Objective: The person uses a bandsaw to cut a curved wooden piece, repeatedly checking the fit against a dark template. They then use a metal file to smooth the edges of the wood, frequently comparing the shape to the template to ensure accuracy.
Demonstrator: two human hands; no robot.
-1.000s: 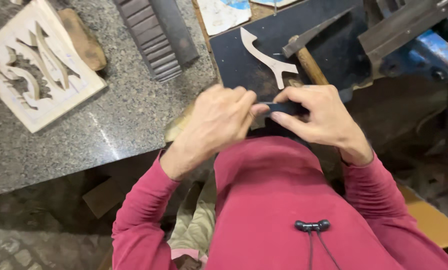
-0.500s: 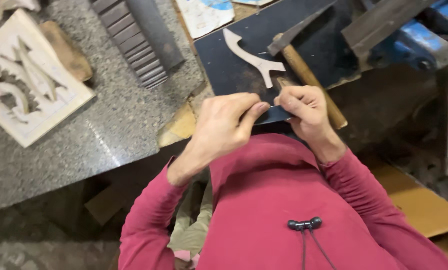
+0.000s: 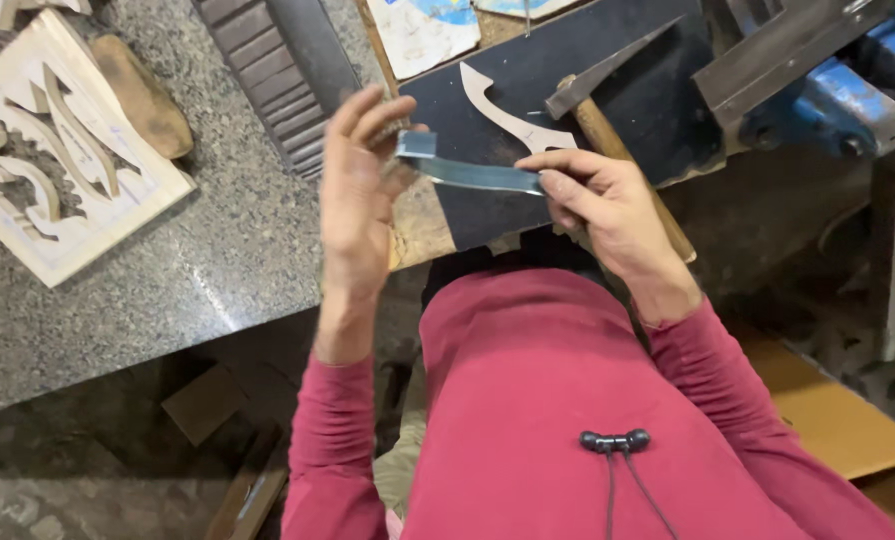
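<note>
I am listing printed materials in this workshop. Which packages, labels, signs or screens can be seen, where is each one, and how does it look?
Printed sheet: at the top edge of the table, behind the dark board; pale, worn paper with blue and brown patches.
Second printed sheet: at the top edge, right of the first; pale, mostly cut off by the frame.
No screens, signs or packages are visible.

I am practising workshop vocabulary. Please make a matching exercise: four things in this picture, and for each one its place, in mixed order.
Things:
1. metal strip
2. hammer
3. carved wooden panel
4. curved wooden cutout

Places:
A. on the dark board, beside the hammer head
B. on the granite top, far left
C. held between both hands
D. head on the dark board, handle passing behind the right hand

Pairs: 1-C, 2-D, 3-B, 4-A
</note>
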